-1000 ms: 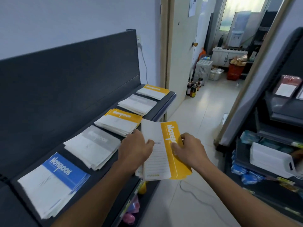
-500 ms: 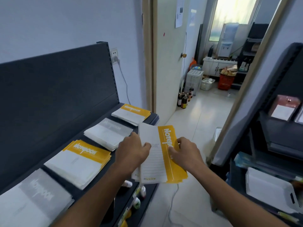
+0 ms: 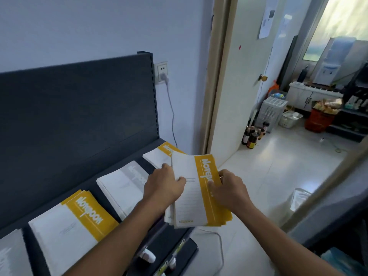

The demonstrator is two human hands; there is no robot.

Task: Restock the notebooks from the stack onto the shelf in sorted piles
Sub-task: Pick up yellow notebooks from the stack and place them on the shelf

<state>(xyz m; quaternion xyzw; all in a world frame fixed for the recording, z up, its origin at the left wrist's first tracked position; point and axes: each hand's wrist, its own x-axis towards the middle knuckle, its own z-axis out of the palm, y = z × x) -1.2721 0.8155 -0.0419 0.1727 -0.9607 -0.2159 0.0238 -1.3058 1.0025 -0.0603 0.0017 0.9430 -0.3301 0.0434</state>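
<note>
Now left hand (image 3: 163,186), right hand (image 3: 231,191) pinch held stack (image 3: 189,206) by sides, long axis away; far yellow pile (image 3: 157,156) just beyond left.

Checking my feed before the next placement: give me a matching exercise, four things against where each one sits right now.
Things:
1. held notebook stack
2. grey-banded pile
3. far yellow-banded pile
4. brown bottles

Places:
A. on the floor by the door
B. on the shelf, just left of the left hand
C. gripped by the left hand and right hand
D. at the shelf's far end, partly hidden by the held stack

Pairs: 1-C, 2-B, 3-D, 4-A.
</note>
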